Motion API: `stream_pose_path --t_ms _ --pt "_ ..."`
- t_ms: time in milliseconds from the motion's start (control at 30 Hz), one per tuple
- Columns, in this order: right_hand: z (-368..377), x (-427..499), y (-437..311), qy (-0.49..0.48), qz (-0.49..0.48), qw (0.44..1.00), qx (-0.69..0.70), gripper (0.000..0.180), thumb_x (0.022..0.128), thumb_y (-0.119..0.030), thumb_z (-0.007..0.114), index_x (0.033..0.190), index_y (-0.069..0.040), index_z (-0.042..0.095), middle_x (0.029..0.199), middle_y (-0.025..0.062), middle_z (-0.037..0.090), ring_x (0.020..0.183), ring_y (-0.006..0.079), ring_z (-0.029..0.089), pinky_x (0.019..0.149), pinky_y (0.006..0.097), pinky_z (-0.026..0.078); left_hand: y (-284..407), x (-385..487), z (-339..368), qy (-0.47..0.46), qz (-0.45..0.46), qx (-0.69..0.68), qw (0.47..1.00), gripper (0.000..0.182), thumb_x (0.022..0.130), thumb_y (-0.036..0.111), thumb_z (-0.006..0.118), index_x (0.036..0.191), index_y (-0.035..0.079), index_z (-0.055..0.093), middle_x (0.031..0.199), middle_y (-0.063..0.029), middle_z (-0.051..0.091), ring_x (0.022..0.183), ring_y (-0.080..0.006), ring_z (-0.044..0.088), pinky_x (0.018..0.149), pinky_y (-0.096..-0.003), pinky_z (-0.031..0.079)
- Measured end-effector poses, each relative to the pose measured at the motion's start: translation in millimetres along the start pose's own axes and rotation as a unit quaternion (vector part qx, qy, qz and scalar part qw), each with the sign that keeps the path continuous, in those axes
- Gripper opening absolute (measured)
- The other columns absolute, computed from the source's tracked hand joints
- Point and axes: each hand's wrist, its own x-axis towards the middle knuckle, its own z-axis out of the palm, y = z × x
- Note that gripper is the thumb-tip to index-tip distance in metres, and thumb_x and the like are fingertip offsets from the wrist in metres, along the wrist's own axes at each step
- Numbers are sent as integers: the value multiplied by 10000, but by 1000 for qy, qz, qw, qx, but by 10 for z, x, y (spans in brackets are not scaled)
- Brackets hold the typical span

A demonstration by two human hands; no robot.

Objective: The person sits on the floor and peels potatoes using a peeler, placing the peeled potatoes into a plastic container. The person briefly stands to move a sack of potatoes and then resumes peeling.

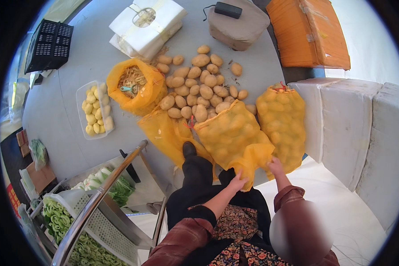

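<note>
My left hand (238, 182) grips the near end of a yellow mesh sack (228, 136) full of potatoes. On the same loose end, further right, my right hand (275, 165) has hold of the mesh. The sack lies on its side with its far mouth beside a heap of unpeeled potatoes (199, 84) on the grey floor. To its right stands another filled yellow mesh sack (281, 123), tied with red string. A flattened yellow mesh sack (166, 133) is spread to the left, by my dark shoe (189, 150).
An open yellow sack (136, 103) holds peelings and a green peeler (126, 88). Left of it, a clear plastic tub (86, 131) contains peeled potatoes. White foam boxes (345, 123) line the right side. A metal rail (99, 196) and a crate of sliced greens (106, 236) are at lower left.
</note>
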Motion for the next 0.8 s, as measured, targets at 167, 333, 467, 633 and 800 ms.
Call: stream_pose_path --t_ms 167,333,467,633,800 --pt "100 -161 467 -5 -6 973 -232 279 704 -130 504 960 -54 587 856 84 588 786 147 540 700 267 436 -108 -118 -27 -83 -62 -145 984 409 838 263 470 1198 84 394 1045 -101 514 893 -197 537 704 -286 453" --pt "-34 -431 624 -43 78 996 -32 264 706 -139 483 926 -53 602 915 135 594 903 231 551 799 299 417 -227 -584 -694 119 63 -228 964 312 835 238 481 1075 40 466 871 -93 557 747 -176 567 617 -262 473" --pt "-220 -515 597 -71 87 994 11 268 716 -98 484 954 -19 577 804 90 589 701 158 562 618 260 455 -378 -1222 -1280 298 103 -311 897 286 837 207 472 1073 46 454 852 -101 543 717 -179 558 605 -271 479" --pt "-449 -639 359 -55 114 987 104 275 708 -91 478 953 -5 570 771 97 586 614 145 556 542 251 453 -620 -1645 -1582 398 92 -364 837 257 836 197 468 1051 61 439 820 -94 523 695 -206 553 579 -307 488" --pt "-498 -662 95 -32 78 993 80 244 712 -71 474 920 27 557 679 86 566 540 163 540 484 253 438 -498 -1519 -1885 390 77 -371 839 258 817 173 487 1038 58 424 814 -92 503 657 -196 535 528 -298 477"
